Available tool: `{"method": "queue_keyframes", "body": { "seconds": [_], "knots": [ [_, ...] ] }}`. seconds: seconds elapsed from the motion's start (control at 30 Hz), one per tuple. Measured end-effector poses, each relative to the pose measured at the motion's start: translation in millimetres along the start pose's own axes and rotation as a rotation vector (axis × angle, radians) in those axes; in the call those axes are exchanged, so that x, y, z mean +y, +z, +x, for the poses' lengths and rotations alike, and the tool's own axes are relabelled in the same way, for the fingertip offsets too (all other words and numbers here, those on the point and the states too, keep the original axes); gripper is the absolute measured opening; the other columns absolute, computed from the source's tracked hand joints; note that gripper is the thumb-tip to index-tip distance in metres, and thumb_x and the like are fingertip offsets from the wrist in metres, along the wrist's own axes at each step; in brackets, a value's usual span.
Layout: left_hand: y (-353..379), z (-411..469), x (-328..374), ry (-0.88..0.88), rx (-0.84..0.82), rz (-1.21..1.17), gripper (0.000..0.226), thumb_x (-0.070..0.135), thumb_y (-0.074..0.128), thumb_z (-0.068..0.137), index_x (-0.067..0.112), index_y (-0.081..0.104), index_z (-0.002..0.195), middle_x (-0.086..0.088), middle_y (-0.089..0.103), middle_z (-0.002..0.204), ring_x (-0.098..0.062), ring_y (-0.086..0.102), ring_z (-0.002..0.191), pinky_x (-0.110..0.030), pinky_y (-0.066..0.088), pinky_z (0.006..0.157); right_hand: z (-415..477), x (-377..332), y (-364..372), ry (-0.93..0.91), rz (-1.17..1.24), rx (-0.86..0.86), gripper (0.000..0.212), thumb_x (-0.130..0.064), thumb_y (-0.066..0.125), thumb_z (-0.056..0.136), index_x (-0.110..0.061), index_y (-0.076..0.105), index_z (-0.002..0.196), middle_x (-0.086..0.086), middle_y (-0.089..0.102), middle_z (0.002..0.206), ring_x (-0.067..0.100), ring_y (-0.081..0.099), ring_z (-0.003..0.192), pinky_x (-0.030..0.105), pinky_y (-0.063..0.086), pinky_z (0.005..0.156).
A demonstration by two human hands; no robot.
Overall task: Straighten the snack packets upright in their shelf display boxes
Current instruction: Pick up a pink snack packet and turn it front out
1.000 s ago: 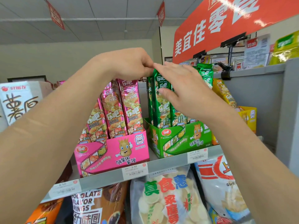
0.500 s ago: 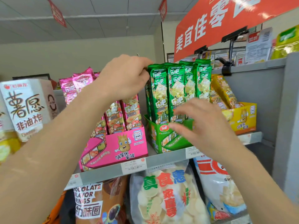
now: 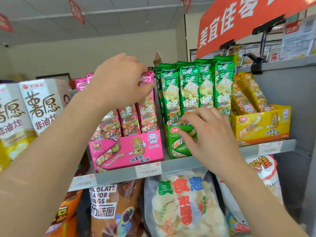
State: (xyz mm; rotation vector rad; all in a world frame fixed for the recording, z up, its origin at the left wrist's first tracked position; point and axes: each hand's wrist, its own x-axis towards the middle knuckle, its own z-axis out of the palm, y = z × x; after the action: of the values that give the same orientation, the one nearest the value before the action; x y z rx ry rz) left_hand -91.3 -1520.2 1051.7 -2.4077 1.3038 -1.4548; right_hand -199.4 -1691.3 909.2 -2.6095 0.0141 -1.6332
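Three boxes are set along the shelf (image 3: 188, 164): a pink display box (image 3: 126, 151), a green display box (image 3: 177, 147) and a yellow display box (image 3: 261, 127). A narrow open slot is left between the pink and green boxes. Open air is seen above the green packets (image 3: 196, 86), below the orange sign (image 3: 239, 23). Far right, passage is blocked by a grey panel (image 3: 287, 100) and a black clip (image 3: 255, 65). On the left, white cartons (image 3: 41, 105) crowd the pink box's side. The pink packets (image 3: 130, 120) are covered on top by the left hand (image 3: 119, 82), and the green box's front by the right hand (image 3: 210, 134).
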Motion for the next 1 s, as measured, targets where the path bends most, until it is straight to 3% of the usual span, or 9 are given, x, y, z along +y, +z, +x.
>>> {"method": "queue_keyframes", "body": {
  "seconds": [0.17,0.27,0.43,0.53,0.6,0.7,0.8,0.9,1.0],
  "knots": [
    [-15,0,-11,-0.018,-0.131,-0.334,0.035,0.050,0.066,0.083,0.020,0.053,0.094,0.011,0.052,0.070,-0.001,0.049,0.060,-0.015,0.036,0.056,13,-37,2,0.069,0.369,-0.026,0.038,-0.033,0.055,0.092,-0.014,0.062,0.124,0.000,0.061,0.106,0.018,0.056,0.100,0.032,0.043,0.086],
    [-15,1,-12,-0.065,-0.066,-0.531,0.033,0.042,0.074,0.080,0.016,0.057,0.091,0.006,0.055,0.070,-0.002,0.048,0.056,-0.020,0.037,0.055,21,-52,11,0.084,0.418,-0.085,0.052,-0.039,0.054,0.097,-0.013,0.047,0.141,0.001,0.058,0.116,0.017,0.053,0.106,0.030,0.042,0.091],
    [-11,-4,-13,-0.189,0.265,-0.950,0.023,0.026,0.069,0.090,0.015,0.058,0.107,-0.006,0.067,0.090,-0.018,0.064,0.080,-0.038,0.056,0.078,24,-58,21,0.098,0.426,-0.113,0.062,-0.047,0.053,0.096,-0.019,0.035,0.147,-0.007,0.053,0.109,0.013,0.053,0.096,0.031,0.045,0.081],
    [-18,-1,-13,-0.143,0.512,-0.995,0.019,0.024,0.062,0.095,0.011,0.053,0.106,-0.004,0.062,0.089,-0.021,0.059,0.080,-0.046,0.052,0.079,27,-59,22,0.113,0.455,-0.140,0.062,-0.050,0.053,0.094,-0.022,0.036,0.146,-0.006,0.060,0.118,0.013,0.057,0.102,0.033,0.049,0.089],
    [-21,3,-10,-0.160,0.647,-1.009,0.018,0.023,0.063,0.095,0.009,0.053,0.101,-0.020,0.062,0.089,-0.035,0.058,0.082,-0.052,0.050,0.080,30,-61,20,0.143,0.570,-0.120,0.055,-0.048,0.057,0.092,-0.025,0.042,0.140,-0.010,0.064,0.113,0.008,0.060,0.100,0.034,0.052,0.089],
    [-26,10,-5,-0.236,0.781,-1.133,0.019,0.017,0.066,0.092,0.004,0.052,0.097,-0.035,0.060,0.097,-0.038,0.058,0.085,-0.054,0.048,0.081,30,-65,14,0.183,0.768,-0.040,0.046,-0.042,0.063,0.092,-0.030,0.048,0.133,-0.019,0.066,0.107,-0.004,0.062,0.096,0.019,0.050,0.082],
    [-29,9,6,-0.273,0.759,-1.262,0.021,0.016,0.064,0.092,0.004,0.050,0.101,-0.022,0.058,0.095,-0.030,0.056,0.084,-0.049,0.049,0.083,23,-67,5,0.186,0.934,0.039,0.043,-0.030,0.064,0.091,-0.045,0.044,0.126,-0.030,0.064,0.098,-0.009,0.062,0.083,0.007,0.046,0.068],
    [-31,1,21,-0.274,0.668,-1.315,0.010,0.020,0.058,0.097,0.012,0.051,0.096,-0.006,0.052,0.083,-0.020,0.048,0.075,-0.034,0.045,0.072,8,-65,-2,0.185,0.946,0.055,0.048,-0.026,0.060,0.087,-0.045,0.041,0.127,-0.014,0.059,0.073,-0.003,0.048,0.054,0.018,0.043,0.051],
    [-29,-9,33,-0.316,0.589,-1.423,0.026,0.026,0.048,0.101,0.023,0.049,0.075,0.002,0.041,0.070,-0.015,0.038,0.066,-0.035,0.035,0.063,-10,-64,-11,0.219,1.054,0.051,0.033,-0.037,0.060,0.088,-0.035,0.057,0.121,-0.004,0.064,0.077,0.005,0.052,0.059,0.024,0.044,0.052]
  ]
}}
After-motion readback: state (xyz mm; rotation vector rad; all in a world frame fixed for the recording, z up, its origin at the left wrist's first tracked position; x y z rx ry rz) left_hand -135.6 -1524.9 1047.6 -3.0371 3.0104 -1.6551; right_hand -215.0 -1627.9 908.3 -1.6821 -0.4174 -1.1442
